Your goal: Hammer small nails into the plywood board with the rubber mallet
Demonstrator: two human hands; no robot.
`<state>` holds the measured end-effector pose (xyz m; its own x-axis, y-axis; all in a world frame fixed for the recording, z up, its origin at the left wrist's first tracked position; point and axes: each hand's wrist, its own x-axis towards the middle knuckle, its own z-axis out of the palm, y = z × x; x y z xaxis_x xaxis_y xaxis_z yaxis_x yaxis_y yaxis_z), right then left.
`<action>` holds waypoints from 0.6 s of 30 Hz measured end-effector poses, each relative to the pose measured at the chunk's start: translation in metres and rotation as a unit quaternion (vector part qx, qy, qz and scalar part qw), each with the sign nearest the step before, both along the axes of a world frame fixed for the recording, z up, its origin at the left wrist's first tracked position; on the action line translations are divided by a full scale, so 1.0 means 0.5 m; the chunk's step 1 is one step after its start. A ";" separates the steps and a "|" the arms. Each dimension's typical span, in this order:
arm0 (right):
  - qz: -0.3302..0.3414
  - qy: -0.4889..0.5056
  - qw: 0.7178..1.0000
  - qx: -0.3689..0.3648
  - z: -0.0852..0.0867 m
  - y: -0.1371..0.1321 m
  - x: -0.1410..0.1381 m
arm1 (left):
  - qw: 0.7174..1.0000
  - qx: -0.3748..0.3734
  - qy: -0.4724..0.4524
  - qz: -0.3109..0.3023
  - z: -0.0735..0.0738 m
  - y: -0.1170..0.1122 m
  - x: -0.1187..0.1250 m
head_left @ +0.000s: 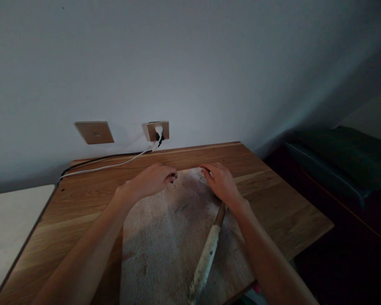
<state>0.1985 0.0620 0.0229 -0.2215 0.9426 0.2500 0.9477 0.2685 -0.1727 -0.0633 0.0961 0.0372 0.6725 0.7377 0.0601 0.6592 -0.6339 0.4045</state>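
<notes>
A pale wooden board (165, 241) lies on a brown wooden table (273, 203). My left hand (154, 180) rests at the board's far left corner, fingers curled and pinched together near a small dark object I cannot make out. My right hand (220, 182) lies on the board's far right part, fingers bent down onto the surface. Under my right wrist runs a tool with a worn whitish handle (206, 254), lying diagonally on the board; its head is hidden by the hand. A small nail or screw (180, 208) lies loose between my hands.
Two wall plates sit above the table's far edge: a blank one (94, 132) and a socket (158, 130) with a white plug and cables trailing left. A white surface (9, 220) adjoins the table at left. A dark cushioned seat (339, 163) stands to the right.
</notes>
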 end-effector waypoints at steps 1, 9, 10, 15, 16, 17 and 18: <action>0.002 0.001 1.000 -0.007 0.002 0.001 0.004 | 1.000 0.002 0.000 -0.001 0.000 0.000 0.000; 0.002 -0.052 0.995 -0.084 0.018 0.003 0.006 | 0.999 0.022 -0.015 -0.020 -0.004 0.003 0.000; 0.011 -0.064 0.994 -0.092 0.023 0.004 0.004 | 0.999 0.023 -0.016 -0.020 -0.004 0.003 0.000; 0.041 -0.131 0.981 -0.135 0.042 0.012 -0.008 | 0.999 0.027 -0.019 -0.021 -0.004 0.003 -0.001; 0.041 -0.142 0.979 -0.143 0.045 0.014 -0.011 | 0.999 0.026 -0.020 -0.021 -0.004 0.003 -0.001; 0.039 -0.153 0.976 -0.151 0.047 0.015 -0.013 | 0.999 0.024 -0.020 -0.020 -0.004 0.003 -0.001; 0.035 -0.163 0.973 -0.158 0.049 0.017 -0.016 | 0.999 0.023 -0.020 -0.018 -0.004 0.003 -0.001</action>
